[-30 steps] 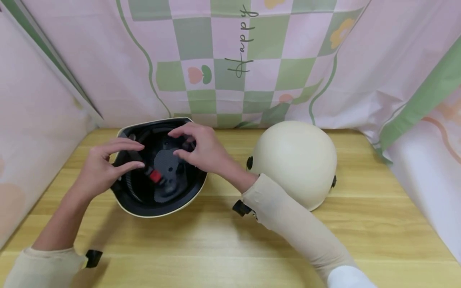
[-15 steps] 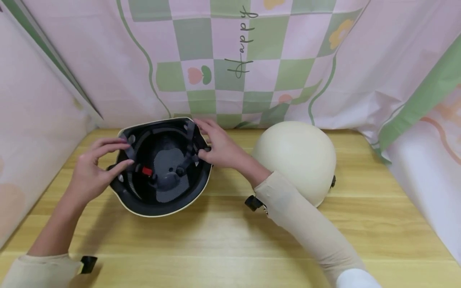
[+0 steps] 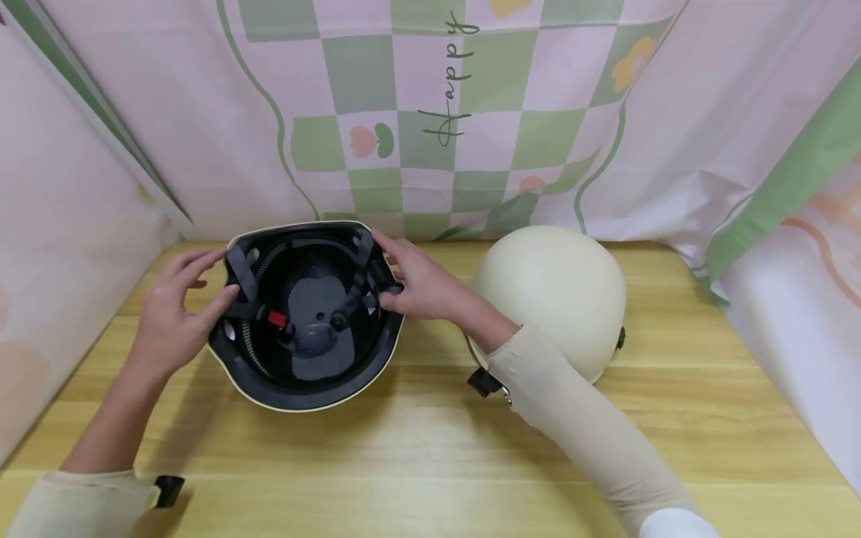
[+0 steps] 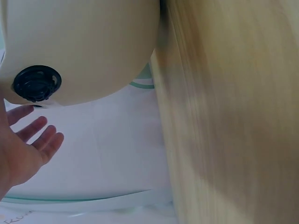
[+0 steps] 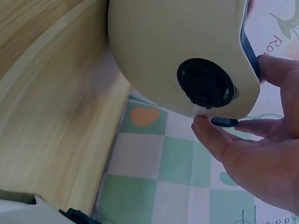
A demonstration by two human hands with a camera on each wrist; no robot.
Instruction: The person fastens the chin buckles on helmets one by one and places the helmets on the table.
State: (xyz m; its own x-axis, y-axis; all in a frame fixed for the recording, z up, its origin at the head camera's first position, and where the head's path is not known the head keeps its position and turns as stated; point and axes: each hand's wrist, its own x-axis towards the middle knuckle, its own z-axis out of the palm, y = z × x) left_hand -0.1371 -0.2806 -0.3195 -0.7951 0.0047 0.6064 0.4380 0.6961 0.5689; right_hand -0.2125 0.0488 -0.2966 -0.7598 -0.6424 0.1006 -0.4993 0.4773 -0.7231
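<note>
An upturned cream helmet (image 3: 303,403) sits at the left of the table, its black lining and dark straps facing up. A red buckle piece (image 3: 276,319) shows on the strap inside. My left hand (image 3: 176,314) holds the helmet's left rim between thumb and fingers. At the opposite rim, my right hand (image 3: 425,280) pinches the edge, thumb on the inner side. The right wrist view shows a fingertip of this hand (image 5: 261,154) against the shell, below a round black knob (image 5: 205,83). In the left wrist view, several fingers (image 4: 51,142) extend beyond the shell near another black knob (image 4: 37,83).
A second cream helmet (image 3: 551,291) stands dome up to the right, partly behind my right forearm. The wooden table (image 3: 377,478) runs below both. A patterned cloth (image 3: 430,90) hangs behind the table, with more cloth at both sides.
Both hands moved outward from above the helmet's inside to its two side rims. The straps now lie spread along the sides, and the helmet has shifted slightly to the right.
</note>
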